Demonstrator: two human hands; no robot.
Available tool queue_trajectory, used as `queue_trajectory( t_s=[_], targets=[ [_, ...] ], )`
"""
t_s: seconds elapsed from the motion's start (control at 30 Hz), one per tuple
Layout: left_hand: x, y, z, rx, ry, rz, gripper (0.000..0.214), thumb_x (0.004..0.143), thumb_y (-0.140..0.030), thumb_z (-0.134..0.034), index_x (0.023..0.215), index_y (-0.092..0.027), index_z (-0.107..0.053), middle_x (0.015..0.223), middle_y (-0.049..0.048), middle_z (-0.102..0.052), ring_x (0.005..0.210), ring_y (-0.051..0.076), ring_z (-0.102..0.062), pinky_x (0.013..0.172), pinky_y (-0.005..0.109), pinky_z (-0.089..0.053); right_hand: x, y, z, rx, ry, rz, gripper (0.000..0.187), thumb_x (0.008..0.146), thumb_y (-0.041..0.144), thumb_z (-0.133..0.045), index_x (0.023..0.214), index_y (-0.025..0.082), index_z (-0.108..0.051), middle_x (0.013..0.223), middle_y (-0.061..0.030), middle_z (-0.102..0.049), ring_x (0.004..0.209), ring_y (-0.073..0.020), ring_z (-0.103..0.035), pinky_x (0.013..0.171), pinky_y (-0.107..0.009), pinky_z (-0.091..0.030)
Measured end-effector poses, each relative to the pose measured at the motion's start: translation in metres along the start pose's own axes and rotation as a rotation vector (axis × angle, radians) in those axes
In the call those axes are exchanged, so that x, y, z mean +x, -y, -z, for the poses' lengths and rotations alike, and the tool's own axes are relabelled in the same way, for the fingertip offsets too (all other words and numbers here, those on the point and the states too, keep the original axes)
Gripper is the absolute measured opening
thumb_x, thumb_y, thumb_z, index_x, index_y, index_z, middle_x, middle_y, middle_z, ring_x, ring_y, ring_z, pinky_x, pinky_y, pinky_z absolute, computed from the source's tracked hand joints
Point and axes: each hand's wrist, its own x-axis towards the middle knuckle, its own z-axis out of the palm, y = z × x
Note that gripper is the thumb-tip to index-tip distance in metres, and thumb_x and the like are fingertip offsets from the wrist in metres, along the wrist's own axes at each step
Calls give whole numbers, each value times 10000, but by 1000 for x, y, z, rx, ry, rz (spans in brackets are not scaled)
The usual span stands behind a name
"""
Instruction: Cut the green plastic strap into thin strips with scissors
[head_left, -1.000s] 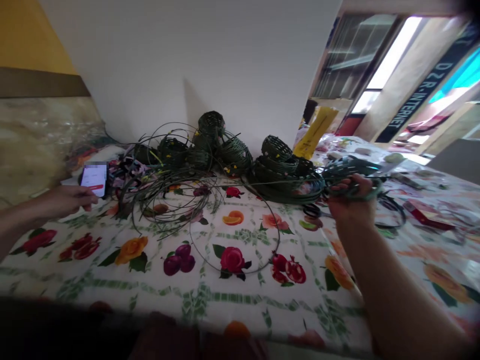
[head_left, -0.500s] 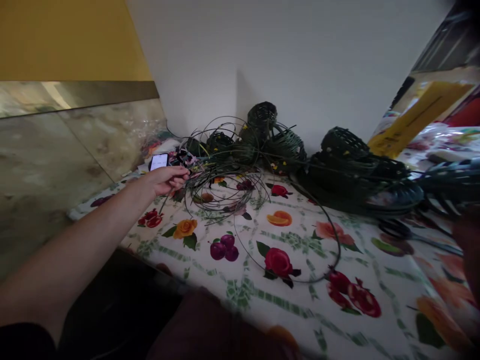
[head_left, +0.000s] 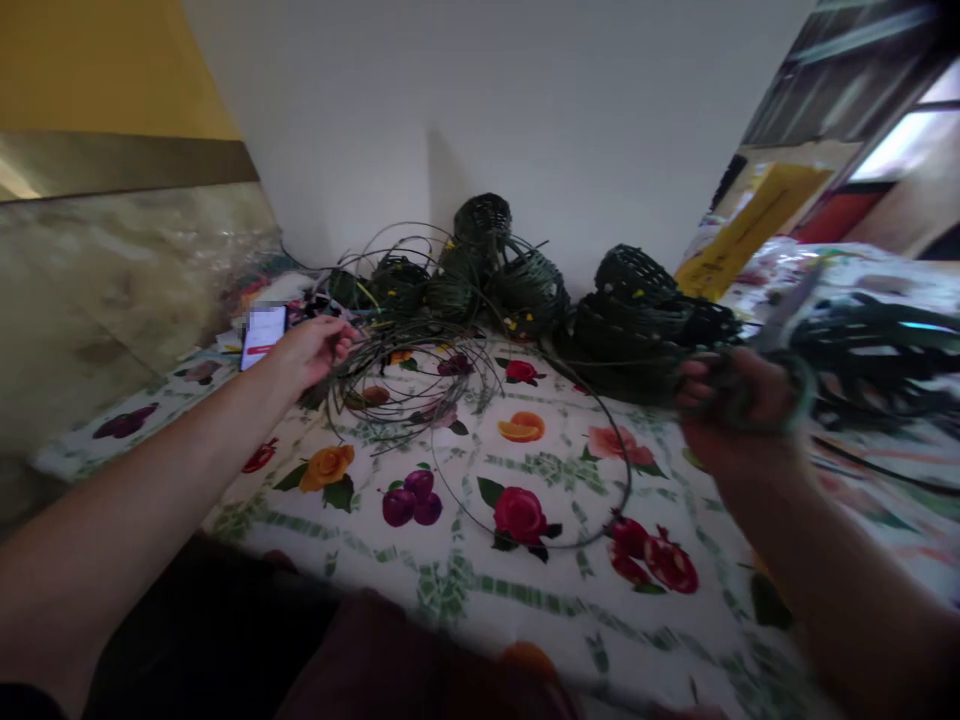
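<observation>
My left hand [head_left: 311,350] hovers at the left edge of a tangled coil of dark green cane strands [head_left: 409,385], its fingers loosely curled and holding nothing I can see. A smartphone with a lit screen [head_left: 262,336] lies just beyond it. My right hand [head_left: 739,405] grips a dark green woven basket frame [head_left: 870,350] by a ring, with loose strands trailing to the right. Further woven green baskets [head_left: 480,270] are heaped against the wall, with a stacked group [head_left: 637,320] close to my right hand. A thin wire loop [head_left: 525,480] lies on the floral tablecloth [head_left: 465,590].
A white wall [head_left: 450,100] rises behind the pile, and a marble-patterned panel [head_left: 112,290] stands at left. A yellow bag [head_left: 750,230] stands beyond the stack at right. Dark clothing on my lap fills the bottom of the view.
My right hand has come back into view from the right edge with the woven frame. My left hand stays by the coil, and the view has swung slightly left.
</observation>
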Motion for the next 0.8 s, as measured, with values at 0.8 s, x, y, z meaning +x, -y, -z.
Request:
queue_trajectory(
  t_s=[0.8],
  targets=[
    [46,32,-32,-204,-349,-124,179,936,-210,-530,1085,-127,-583,1001,55,-635,823,133,-632,698,295,-560,5,-45,29,-1383,233,246,181,619,185,-695,559,206,-526,571,1,-569,627,-180,-514,600,-274,-322]
  ],
)
